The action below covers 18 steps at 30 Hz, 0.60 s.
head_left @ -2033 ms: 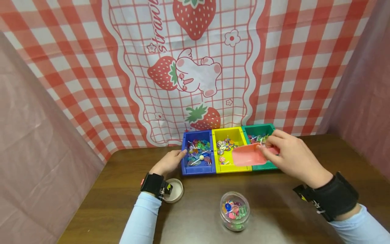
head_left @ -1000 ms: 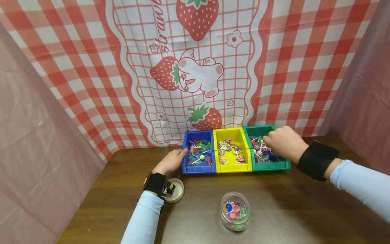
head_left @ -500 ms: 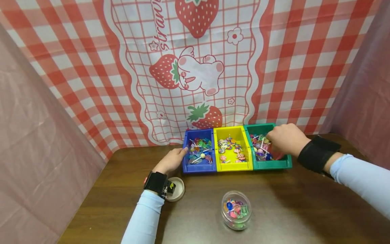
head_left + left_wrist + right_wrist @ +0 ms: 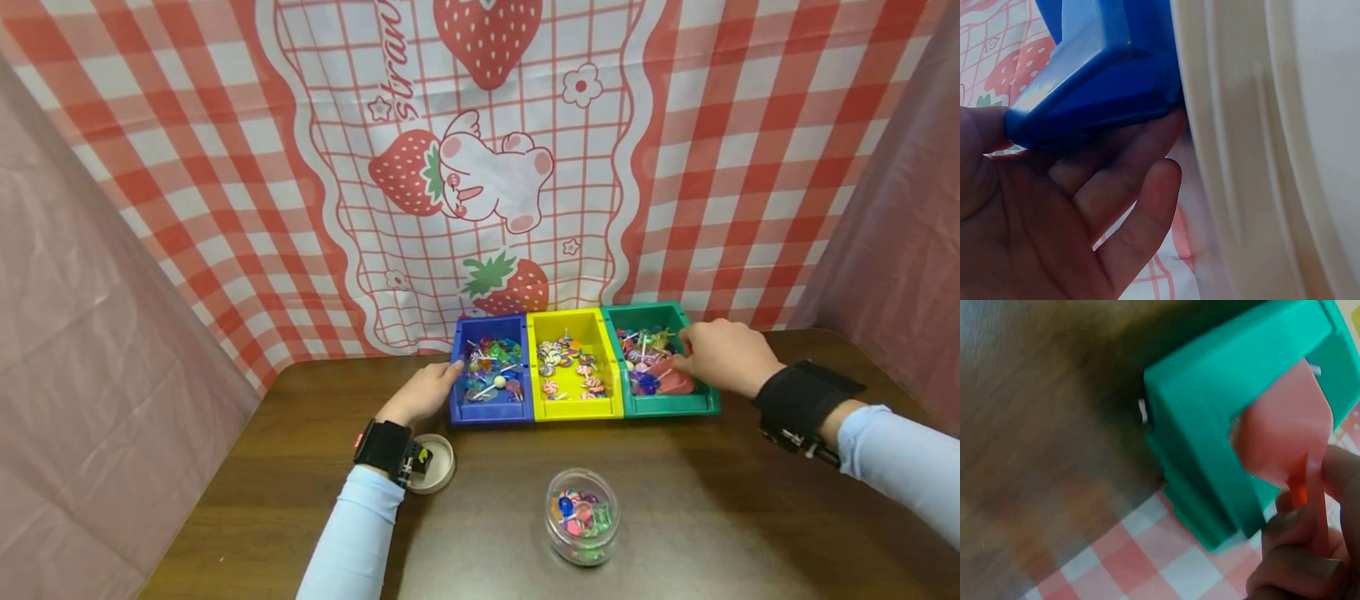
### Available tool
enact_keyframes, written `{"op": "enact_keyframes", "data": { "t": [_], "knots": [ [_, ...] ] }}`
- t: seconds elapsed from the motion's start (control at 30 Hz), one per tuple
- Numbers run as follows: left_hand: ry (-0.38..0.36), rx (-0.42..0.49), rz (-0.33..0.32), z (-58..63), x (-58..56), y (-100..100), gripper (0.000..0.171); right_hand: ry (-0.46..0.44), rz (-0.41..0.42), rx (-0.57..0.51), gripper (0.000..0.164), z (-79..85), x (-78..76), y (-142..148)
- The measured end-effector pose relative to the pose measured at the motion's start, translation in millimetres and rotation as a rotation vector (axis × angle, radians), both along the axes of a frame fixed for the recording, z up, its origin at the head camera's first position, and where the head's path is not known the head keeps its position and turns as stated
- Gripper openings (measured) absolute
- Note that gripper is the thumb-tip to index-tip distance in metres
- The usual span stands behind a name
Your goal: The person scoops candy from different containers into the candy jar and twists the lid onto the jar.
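My right hand (image 4: 731, 357) pinches the handle of a pink scoop (image 4: 672, 379), whose bowl sits down inside the green bin (image 4: 670, 406) among colourful lollipop candies (image 4: 643, 354). In the right wrist view, thumb and fingers close round the handle of the scoop (image 4: 1288, 428). At the left end of the row, my left hand (image 4: 420, 395) holds the side of the blue bin (image 4: 491, 414). Its thumb lies at the rim and its fingers reach beneath the blue bin (image 4: 1094, 94) in the left wrist view. Between these two stands the yellow bin (image 4: 579, 409).
A clear jar (image 4: 582, 542) partly filled with mixed candies stands open near the table's front. Beside my left wrist lies a white lid (image 4: 441, 467). A red-and-white checked cloth (image 4: 720, 167) hangs behind the bins, at the back of the wooden table (image 4: 300, 467).
My right hand has carried the scoop from above the yellow bin into the green bin, then shifted slightly right, baring more of the scoop. My left hand has stayed at the blue bin.
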<state>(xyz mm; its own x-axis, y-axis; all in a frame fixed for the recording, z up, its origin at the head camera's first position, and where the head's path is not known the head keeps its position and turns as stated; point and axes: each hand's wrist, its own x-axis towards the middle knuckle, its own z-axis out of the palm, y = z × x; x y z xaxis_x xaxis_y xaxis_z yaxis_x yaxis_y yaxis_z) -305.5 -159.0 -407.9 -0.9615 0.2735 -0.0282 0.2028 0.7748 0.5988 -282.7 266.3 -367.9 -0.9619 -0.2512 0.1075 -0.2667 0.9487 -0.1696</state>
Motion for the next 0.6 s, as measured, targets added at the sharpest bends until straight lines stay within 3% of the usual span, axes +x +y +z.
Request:
{"op": "enact_keyframes", "data": {
  "t": [0.23, 0.6],
  "knots": [
    [-0.001, 0.0, -0.001, 0.0, -0.3, -0.2, 0.051, 0.046, -0.081, -0.051, 0.04, -11.3, 7.3, -9.4],
    [0.003, -0.015, -0.008, 1.3, 1.2, 0.4, 0.053, 0.126, -0.153, -0.133, 0.039, -16.0, 15.4, 2.1]
  ]
}}
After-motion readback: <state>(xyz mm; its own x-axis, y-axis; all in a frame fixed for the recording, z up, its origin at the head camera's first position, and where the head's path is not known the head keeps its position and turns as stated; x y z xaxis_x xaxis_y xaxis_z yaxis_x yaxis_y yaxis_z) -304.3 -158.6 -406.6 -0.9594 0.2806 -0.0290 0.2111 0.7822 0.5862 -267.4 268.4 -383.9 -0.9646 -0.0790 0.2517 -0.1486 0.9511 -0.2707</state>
